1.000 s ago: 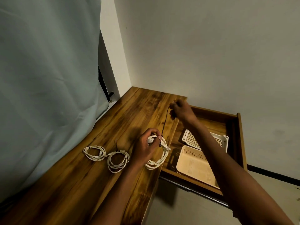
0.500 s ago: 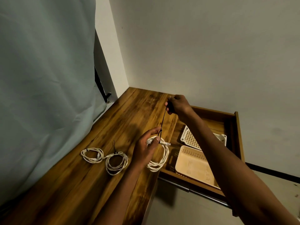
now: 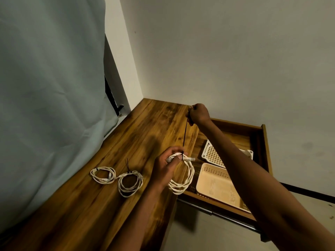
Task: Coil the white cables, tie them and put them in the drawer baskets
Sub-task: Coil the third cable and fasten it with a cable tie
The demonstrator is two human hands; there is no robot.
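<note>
While the left hand [image 3: 164, 168] pinches the top of a coiled white cable [image 3: 182, 180] between thumb and curled fingers, the coil hangs below and to the right of that hand, its lower loops over the right edge of the wooden desk [image 3: 112, 187] and overlapping the front of the open drawer [image 3: 261, 145]. A clear plug end of the cable sticks out to the right just past the thumb. A thin black cable tie [image 3: 184, 136] runs up from the pinch point, drawn straight, to the right hand [image 3: 197, 114], which is closed in a fist on the tie's far end, held higher and farther from the body, above the desk's right edge near the back corner of the drawer.

Two more coiled white cables lie flat on the desk to the left of the left hand, apart from it: the nearer coil [image 3: 130, 183] has a black tie tail standing up from its top, and the farther coil [image 3: 103, 175] shows a small dark band on its upper left; the two coils touch or nearly touch each other.

In the drawer sit two perforated plastic baskets, a white basket [image 3: 212, 154] toward the back and a peach basket [image 3: 215, 183] nearer the front, partly hidden by the right forearm. A pale grey-green curtain [image 3: 49, 87] hangs along the left.
</note>
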